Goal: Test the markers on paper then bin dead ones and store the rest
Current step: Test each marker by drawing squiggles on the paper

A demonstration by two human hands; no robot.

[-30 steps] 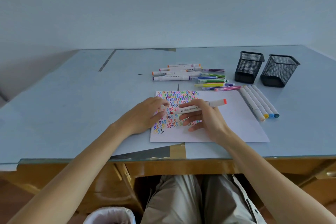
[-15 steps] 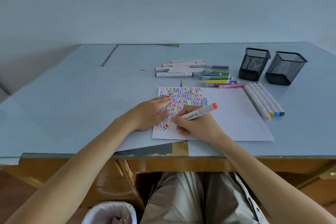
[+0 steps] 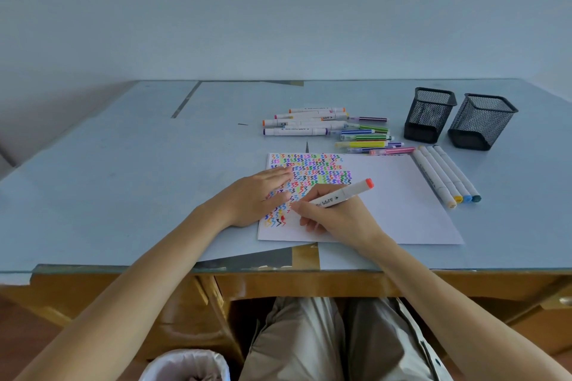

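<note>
— Now the right hand (image 3: 335,216) has swung that marker (image 3: 340,195) from flat across the paper (image 3: 402,210) into a writing grip, tip down beside the squiggles. Testing's underway!

— And the left hand (image 3: 257,195)?

— Flat, fingers straight, pinning the sheet just left of the grip.

— The marker itself?

— White barrel, orange-red cap end angled up and right of the fingers; a fresh red mark sits below-left.

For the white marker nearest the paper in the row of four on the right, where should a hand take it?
Pinch mid-barrel on the white marker, coming from above. It lies flat beside the paper with a neighbour tight on its right, so only its top and paper-side flank look free.
</note>
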